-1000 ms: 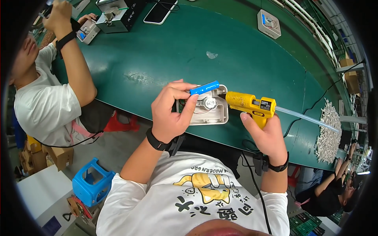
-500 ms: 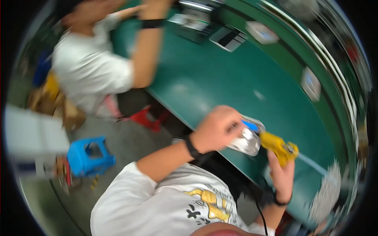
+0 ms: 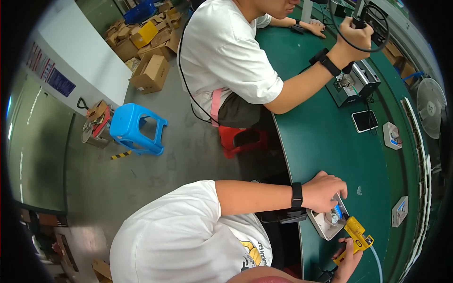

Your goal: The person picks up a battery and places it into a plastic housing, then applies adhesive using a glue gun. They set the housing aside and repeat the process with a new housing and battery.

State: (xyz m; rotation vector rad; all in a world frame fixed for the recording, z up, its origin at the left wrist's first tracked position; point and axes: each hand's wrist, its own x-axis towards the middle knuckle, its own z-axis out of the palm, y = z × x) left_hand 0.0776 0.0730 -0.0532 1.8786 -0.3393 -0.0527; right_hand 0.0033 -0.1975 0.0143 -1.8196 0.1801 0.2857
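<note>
In my right hand (image 3: 350,257) is a yellow glue gun (image 3: 357,233), gripped by the handle, with a pale translucent glue stick (image 3: 378,262) trailing from its back. Its dark nozzle points into an open white plastic housing (image 3: 326,231) near the table's front edge. Inside the housing are a blue part (image 3: 338,211) and a round silvery-white part (image 3: 334,219). My left hand (image 3: 324,191) is closed over the housing's upper end, fingers bent down at the rim; the fingertips are partly hidden.
A co-worker (image 3: 231,52) sits beyond my left arm, holding a black-handled tool. Before them stand a dark metal box device (image 3: 354,85) and a phone (image 3: 364,121). Two similar white housings (image 3: 392,136) lie along the green table's (image 3: 325,151) far side. Blue stool (image 3: 134,127) on the floor.
The view has swung left, so the table now appears farther right. My left hand stays at the housing and the right keeps the glue gun; its nozzle still points into the housing.
</note>
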